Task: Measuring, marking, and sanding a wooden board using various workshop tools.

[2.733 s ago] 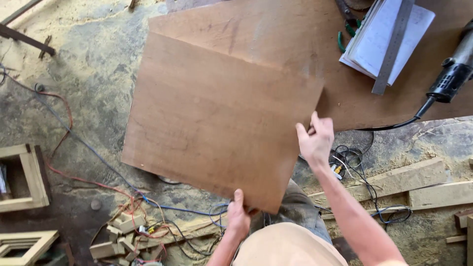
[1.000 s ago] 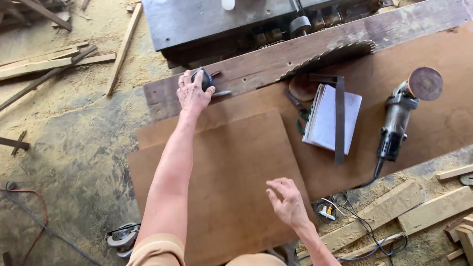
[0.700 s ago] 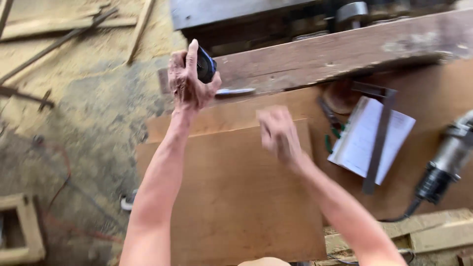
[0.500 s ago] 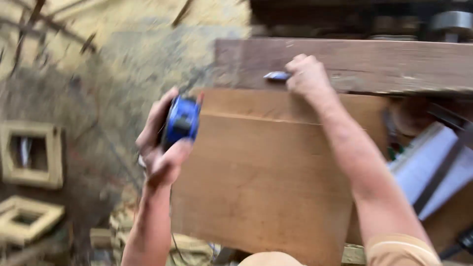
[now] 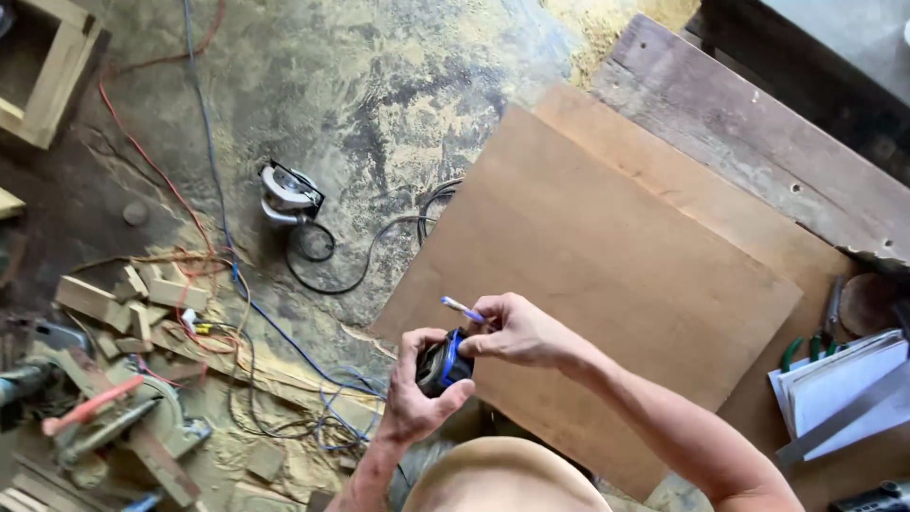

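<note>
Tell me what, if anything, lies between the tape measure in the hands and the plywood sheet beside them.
Nothing visible does. The left hand holds the tape measure, the right hand touches its end and also holds a pen. The plywood sheet lies right beside and under the right hand, its top bare.

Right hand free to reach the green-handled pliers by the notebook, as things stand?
Probably not freely: the right hand pinches a pen and touches the tape measure held by the left hand. The path across the plywood sheet to the pliers looks unobstructed.
</note>
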